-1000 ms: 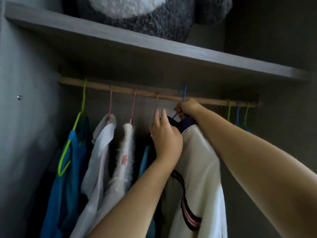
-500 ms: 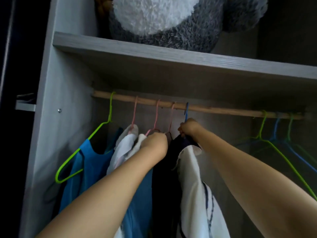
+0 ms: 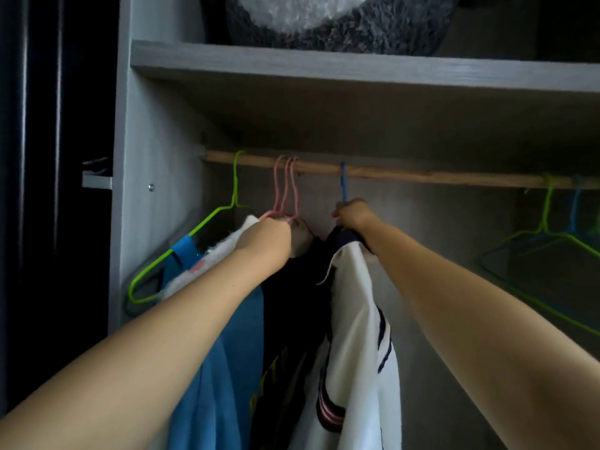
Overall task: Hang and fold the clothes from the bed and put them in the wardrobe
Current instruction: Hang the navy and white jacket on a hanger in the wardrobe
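Inside the wardrobe a wooden rail [image 3: 406, 175] carries the hung clothes. My right hand [image 3: 352, 217] grips the neck of a blue hanger [image 3: 343, 181] hooked on the rail, with a white garment with dark stripes [image 3: 357, 336] hanging from it. My left hand [image 3: 268, 238] is closed on the bunched pink hangers [image 3: 287, 186] and the clothes under them, pressed toward the left. A dark garment [image 3: 292, 319] and a blue garment [image 3: 227, 368] hang between my arms. A green hanger [image 3: 207, 222] holds a blue top at the far left.
Several bare green and blue hangers [image 3: 548, 228] hang at the rail's right end, with a free stretch of rail between them and my right hand. A grey shelf [image 3: 324, 64] above holds a fluffy grey and white plush [image 3: 341, 24]. The wardrobe's side panel [image 3: 156, 157] stands left.
My left hand has pushed the pink hangers leftward into a tight bunch. A gap has opened on the rail beside the blue hanger. The view has shifted left and down.
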A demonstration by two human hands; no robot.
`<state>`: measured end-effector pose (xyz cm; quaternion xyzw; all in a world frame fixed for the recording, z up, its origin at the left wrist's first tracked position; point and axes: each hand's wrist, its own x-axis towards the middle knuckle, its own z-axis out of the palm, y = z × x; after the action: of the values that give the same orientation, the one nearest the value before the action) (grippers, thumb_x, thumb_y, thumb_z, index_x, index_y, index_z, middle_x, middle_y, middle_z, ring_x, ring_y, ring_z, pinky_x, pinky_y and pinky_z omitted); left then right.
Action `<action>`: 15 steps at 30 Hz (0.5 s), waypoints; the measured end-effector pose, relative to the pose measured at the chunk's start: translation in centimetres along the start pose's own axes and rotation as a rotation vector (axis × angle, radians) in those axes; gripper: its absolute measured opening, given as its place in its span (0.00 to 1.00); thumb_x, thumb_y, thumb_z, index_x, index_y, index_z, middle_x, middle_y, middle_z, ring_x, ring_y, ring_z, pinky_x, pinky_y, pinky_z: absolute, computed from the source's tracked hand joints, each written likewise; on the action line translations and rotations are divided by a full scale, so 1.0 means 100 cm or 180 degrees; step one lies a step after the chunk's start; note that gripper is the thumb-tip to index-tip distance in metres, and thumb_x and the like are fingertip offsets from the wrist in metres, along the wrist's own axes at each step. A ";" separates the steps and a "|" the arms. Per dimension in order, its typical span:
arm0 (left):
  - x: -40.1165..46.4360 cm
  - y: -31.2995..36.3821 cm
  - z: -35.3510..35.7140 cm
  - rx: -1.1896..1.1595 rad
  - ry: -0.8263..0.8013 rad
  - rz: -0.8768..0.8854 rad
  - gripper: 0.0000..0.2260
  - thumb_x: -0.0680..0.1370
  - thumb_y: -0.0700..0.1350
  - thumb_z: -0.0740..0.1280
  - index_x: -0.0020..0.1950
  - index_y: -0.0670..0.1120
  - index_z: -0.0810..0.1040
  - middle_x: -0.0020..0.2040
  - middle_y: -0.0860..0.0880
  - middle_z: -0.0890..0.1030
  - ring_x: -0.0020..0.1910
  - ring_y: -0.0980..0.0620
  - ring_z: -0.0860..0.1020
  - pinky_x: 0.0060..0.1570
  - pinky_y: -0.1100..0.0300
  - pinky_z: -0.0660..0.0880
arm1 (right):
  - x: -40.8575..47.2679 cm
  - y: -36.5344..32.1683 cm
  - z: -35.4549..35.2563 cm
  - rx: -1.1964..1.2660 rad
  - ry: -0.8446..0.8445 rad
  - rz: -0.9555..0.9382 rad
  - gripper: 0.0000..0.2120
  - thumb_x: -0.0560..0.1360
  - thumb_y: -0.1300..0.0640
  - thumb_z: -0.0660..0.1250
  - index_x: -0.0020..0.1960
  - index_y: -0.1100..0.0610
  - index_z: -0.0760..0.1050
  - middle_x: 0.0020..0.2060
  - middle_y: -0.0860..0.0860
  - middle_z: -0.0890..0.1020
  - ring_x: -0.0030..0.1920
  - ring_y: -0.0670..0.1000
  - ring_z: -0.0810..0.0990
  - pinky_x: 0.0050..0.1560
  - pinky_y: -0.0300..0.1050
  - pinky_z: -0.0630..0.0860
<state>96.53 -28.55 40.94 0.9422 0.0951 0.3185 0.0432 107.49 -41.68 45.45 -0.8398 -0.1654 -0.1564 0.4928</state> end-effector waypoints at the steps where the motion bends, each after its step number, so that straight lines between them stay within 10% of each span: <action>1: -0.002 0.004 0.000 0.0051 0.0033 0.0006 0.14 0.79 0.37 0.57 0.64 0.40 0.73 0.61 0.40 0.75 0.59 0.40 0.75 0.54 0.51 0.71 | -0.007 -0.001 -0.006 0.0047 -0.0099 -0.0071 0.15 0.82 0.55 0.57 0.56 0.67 0.75 0.46 0.60 0.79 0.39 0.56 0.76 0.41 0.49 0.73; 4: -0.010 0.024 -0.001 0.0335 0.0297 0.0270 0.17 0.80 0.39 0.58 0.68 0.42 0.69 0.66 0.40 0.69 0.66 0.40 0.68 0.60 0.49 0.67 | -0.030 0.000 -0.024 -0.0285 -0.0114 -0.0100 0.16 0.83 0.53 0.52 0.52 0.64 0.72 0.46 0.62 0.78 0.35 0.54 0.74 0.35 0.44 0.72; 10: -0.035 0.093 -0.025 -0.0414 0.0971 0.1130 0.14 0.79 0.40 0.58 0.63 0.47 0.75 0.60 0.44 0.74 0.61 0.43 0.71 0.48 0.52 0.67 | -0.075 0.028 -0.075 -0.0971 0.0285 -0.0268 0.18 0.82 0.51 0.54 0.62 0.64 0.73 0.55 0.62 0.80 0.54 0.60 0.79 0.57 0.54 0.76; 15: -0.076 0.172 -0.016 -0.0894 0.0546 0.1603 0.12 0.80 0.42 0.58 0.58 0.48 0.78 0.54 0.46 0.75 0.57 0.45 0.73 0.43 0.55 0.63 | -0.153 0.067 -0.124 -0.1841 0.0572 -0.0353 0.14 0.79 0.56 0.58 0.61 0.59 0.72 0.57 0.59 0.79 0.57 0.60 0.78 0.53 0.51 0.74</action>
<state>92.23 -46.88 40.19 0.8905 -0.1832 0.4077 0.0846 95.43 -57.60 39.51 -0.9177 -0.1154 -0.2974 0.2367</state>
